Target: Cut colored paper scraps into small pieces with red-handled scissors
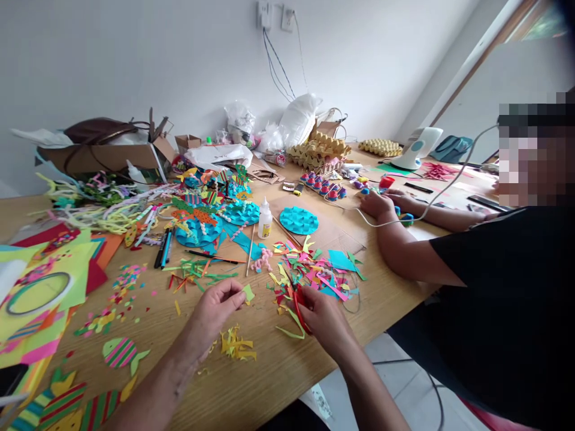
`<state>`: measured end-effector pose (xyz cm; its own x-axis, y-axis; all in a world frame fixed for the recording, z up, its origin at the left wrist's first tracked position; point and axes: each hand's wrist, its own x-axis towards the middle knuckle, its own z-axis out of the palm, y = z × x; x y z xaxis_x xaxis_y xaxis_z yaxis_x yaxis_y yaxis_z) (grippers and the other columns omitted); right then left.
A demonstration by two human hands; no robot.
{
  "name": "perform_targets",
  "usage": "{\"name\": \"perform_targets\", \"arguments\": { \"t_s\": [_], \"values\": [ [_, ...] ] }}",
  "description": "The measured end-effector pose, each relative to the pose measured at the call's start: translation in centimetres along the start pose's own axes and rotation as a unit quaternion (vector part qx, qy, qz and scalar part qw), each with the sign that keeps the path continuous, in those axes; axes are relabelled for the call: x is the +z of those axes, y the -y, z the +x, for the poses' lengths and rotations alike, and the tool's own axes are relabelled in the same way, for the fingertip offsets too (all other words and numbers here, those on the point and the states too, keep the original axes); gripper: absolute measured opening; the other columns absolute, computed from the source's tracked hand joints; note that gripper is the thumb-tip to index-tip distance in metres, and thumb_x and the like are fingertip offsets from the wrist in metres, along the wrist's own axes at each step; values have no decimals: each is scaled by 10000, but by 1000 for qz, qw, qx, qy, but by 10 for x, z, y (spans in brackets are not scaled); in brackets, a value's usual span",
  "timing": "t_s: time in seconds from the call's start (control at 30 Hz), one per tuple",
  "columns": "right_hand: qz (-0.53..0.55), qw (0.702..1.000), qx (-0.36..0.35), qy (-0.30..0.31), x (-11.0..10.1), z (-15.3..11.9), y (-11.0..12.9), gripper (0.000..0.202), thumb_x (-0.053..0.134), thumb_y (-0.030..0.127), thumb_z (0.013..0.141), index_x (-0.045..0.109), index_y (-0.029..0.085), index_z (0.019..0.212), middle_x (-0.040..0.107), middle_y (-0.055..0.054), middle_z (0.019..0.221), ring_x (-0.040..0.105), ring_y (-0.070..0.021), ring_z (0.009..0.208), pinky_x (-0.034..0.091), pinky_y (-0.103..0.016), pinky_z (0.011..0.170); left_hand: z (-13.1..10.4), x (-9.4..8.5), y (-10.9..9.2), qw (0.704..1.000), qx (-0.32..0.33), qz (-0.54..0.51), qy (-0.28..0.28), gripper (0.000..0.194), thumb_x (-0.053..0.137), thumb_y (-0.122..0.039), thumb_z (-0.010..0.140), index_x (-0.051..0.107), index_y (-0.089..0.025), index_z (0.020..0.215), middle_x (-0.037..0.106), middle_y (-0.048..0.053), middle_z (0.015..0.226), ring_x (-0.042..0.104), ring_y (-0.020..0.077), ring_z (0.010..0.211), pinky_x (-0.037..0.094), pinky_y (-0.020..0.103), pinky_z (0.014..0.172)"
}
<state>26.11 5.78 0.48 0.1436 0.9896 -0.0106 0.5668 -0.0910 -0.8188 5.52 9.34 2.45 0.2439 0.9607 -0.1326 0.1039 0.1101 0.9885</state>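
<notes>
My left grip point(218, 304) pinches a small green paper piece point(248, 293) by its edge, below frame centre; to its right, my right grip point(324, 312) closes round the handles of the red scissors point(297, 303). The paper should be light and crease easily; the scissors, stiff.

Red scissors point(296, 304): one pair. Operator's left hand point(221, 304): one; right hand point(322, 310): one. Yellow-labelled bottle point(265, 221): one. Wall plates point(264, 16): two. White appliance point(417, 146): one. Co-worker point(494, 275): one. Paper scraps point(317, 272): too numerous to count.
</notes>
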Motion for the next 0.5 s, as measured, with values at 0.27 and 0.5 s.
{"name": "perform_targets", "arguments": {
  "t_s": [0.27, 0.5],
  "values": [
    [-27, 997, -19, -67, -21, -2, 8, 233, 622, 368, 700, 493, 205, 595, 486, 25, 533, 394, -119, 494, 281, -232, 470, -11, -19, -9, 999, 13, 1, -40, 99, 583, -245, 693, 586, -174, 625, 525, -38, 585, 476, 131, 612, 386, 230, 612],
    [303, 949, -19, 87, 31, -13, 47, 240, 681, 374, 650, 548, 204, 754, 589, -7, 712, 550, -162, 661, 442, -274, 626, -20, -5, -9, 999, 21, 0, -41, 97, 572, -252, 696, 579, -184, 627, 508, -43, 580, 469, 135, 597, 372, 228, 587]
  ]
}}
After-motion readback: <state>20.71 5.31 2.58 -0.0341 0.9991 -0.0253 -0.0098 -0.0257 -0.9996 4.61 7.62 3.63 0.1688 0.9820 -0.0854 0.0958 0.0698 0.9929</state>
